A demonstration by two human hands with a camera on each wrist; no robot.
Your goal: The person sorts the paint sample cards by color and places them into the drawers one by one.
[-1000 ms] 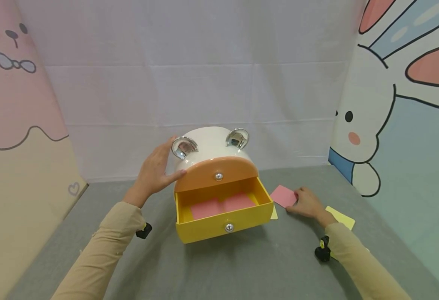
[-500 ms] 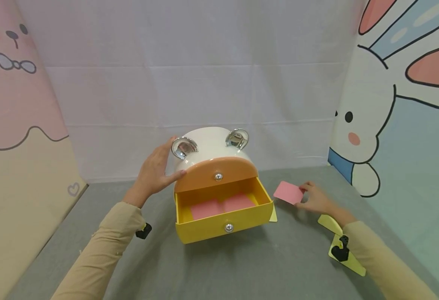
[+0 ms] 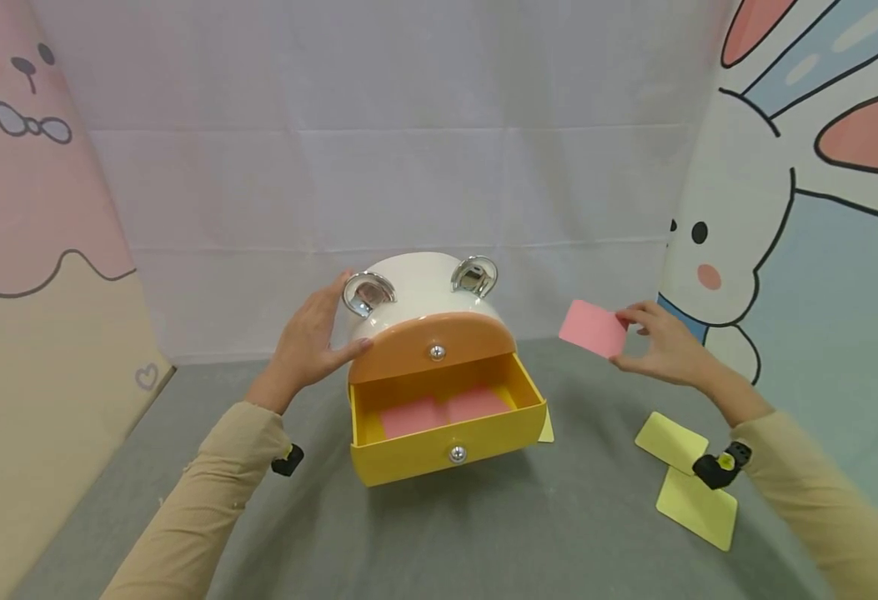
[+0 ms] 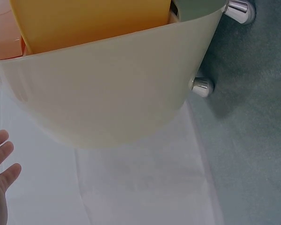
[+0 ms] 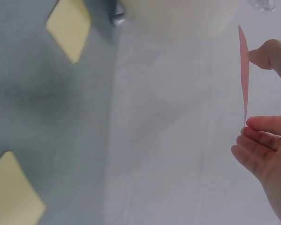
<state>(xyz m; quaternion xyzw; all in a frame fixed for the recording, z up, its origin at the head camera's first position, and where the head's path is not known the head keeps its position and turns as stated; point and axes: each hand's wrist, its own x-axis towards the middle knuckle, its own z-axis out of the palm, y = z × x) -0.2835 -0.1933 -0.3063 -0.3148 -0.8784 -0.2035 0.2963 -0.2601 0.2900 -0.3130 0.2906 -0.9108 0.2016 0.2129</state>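
A small chest of drawers (image 3: 422,287), white with two silver ears, stands on the grey table. Its upper orange drawer (image 3: 408,352) is closed, while the lower yellow drawer (image 3: 408,461) is pulled out. Two pink cards (image 3: 478,403) lie inside it. My left hand (image 3: 303,346) rests against the chest's left side, fingers extended, thumb at the front edge. To the right of the chest, raised above the table, my right hand (image 3: 667,346) pinches a pink card (image 3: 593,328) by its right-hand edges. In the right wrist view that card (image 5: 244,75) appears edge-on between thumb and fingers.
Two yellow cards (image 3: 697,506) lie on the table at the right, below the right forearm. Another yellow card (image 3: 547,429) shows partly from behind the drawer's right side. A white cloth (image 3: 408,183) hangs at the back, with cartoon-printed panels on both sides.
My right hand has lifted the pink card off the table and moved it up and slightly right. The yellow cards under the right forearm are now uncovered. My left hand stays put.
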